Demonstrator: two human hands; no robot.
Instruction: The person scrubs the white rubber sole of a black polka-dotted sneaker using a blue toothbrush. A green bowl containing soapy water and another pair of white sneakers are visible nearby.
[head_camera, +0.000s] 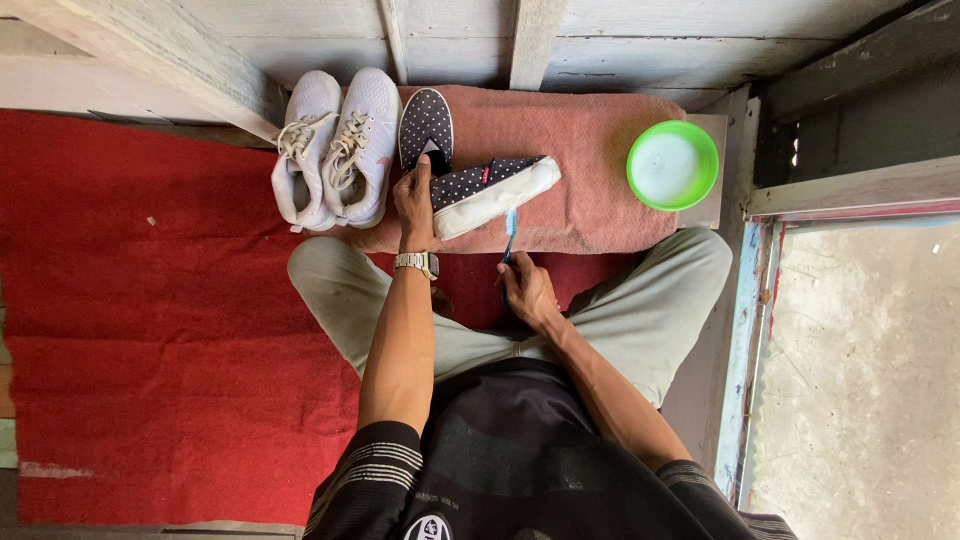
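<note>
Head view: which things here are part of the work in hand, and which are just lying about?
In use:
- left hand holding the dotted shoe, tipped on its side
- right hand holding a blue brush at the shoe's white sole
- pink towel under the shoe
- green bowl of whitish liquid, probably

Lying about:
- second dotted shoe
- white sneakers
- red carpet

Two shoe pairs side by side on a towel's left, bowl at its right end.

A dark navy shoe dotted in white with a white sole is seen, a blue toothbrush, a green bowl, pale lilac sneakers, a pink towel, a red carpet.
</note>
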